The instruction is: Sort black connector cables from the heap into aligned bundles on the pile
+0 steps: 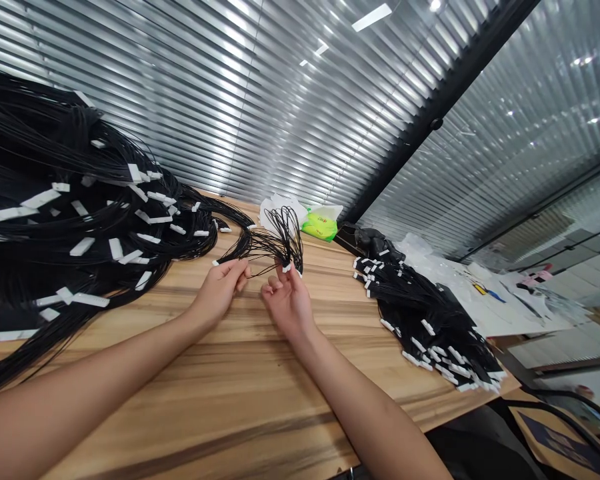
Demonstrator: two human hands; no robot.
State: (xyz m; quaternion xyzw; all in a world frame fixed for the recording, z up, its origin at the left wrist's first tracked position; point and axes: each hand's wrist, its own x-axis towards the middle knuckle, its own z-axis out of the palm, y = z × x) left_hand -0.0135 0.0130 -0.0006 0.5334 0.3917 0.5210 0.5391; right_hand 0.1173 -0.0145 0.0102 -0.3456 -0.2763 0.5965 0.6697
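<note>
My right hand (pixel 291 301) pinches a small white connector (pixel 287 268) between thumb and finger. From this connector a bundle of thin black wires (pixel 291 230) loops upward and bends over to the left. My left hand (pixel 226 285) is closed just left of it, thumb and forefinger pressed together where a thin black wire meets the fingertips. What exactly lies inside that pinch is partly hidden. Another white connector (pixel 215 263) shows right beside the left hand, on the end of a wire bundle.
A big heap of black cables (pixel 70 173) with white connectors covers the table's left. Another pile of cables (pixel 430 313) lies at the right. Behind the hands are white paper (pixel 279 204) and a green packet (pixel 320 225). A side table (pixel 497 310) holds plastic bags and tools.
</note>
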